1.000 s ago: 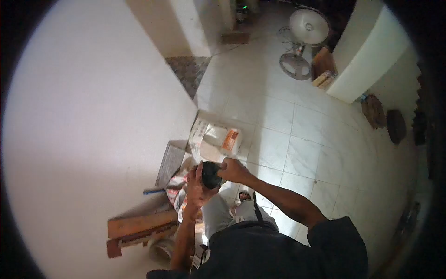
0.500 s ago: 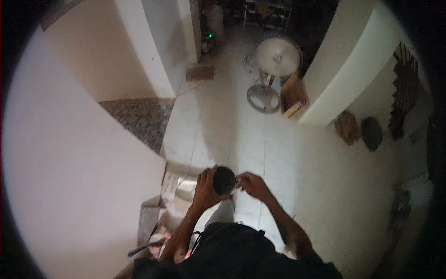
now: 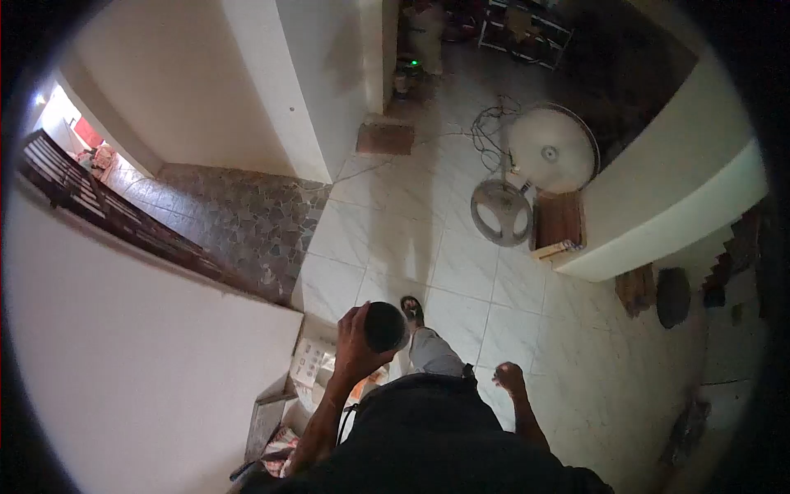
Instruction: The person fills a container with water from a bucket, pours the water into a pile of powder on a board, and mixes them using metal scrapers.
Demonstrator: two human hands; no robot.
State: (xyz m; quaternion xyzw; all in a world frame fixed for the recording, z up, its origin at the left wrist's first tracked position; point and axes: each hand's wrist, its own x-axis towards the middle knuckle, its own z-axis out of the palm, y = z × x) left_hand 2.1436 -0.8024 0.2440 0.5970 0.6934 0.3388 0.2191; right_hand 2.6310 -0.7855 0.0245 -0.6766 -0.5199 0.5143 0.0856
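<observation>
My left hand (image 3: 352, 346) is wrapped around a dark round container (image 3: 384, 327), seen from above. Its top looks black, and I cannot make out whether that is a lid or an opening. Lower on the right, apart from the container, my right hand (image 3: 510, 377) hangs with its fingers curled. Whether anything small is pinched in it is too unclear to tell. Just beyond the container, my sandalled foot (image 3: 413, 310) is on the tiled floor.
A pedestal fan (image 3: 550, 152) stands ahead on the right, with a wooden box (image 3: 558, 222) beside its base. A mat (image 3: 385, 139) lies farther off. White-topped low wall (image 3: 164, 354) runs along the left, with a railing (image 3: 107, 206). Boxes (image 3: 311, 362) sit by my left arm.
My right hand has moved away from the container, down and to the right. The left hand keeps its hold. The view has shifted, and my foot now shows ahead.
</observation>
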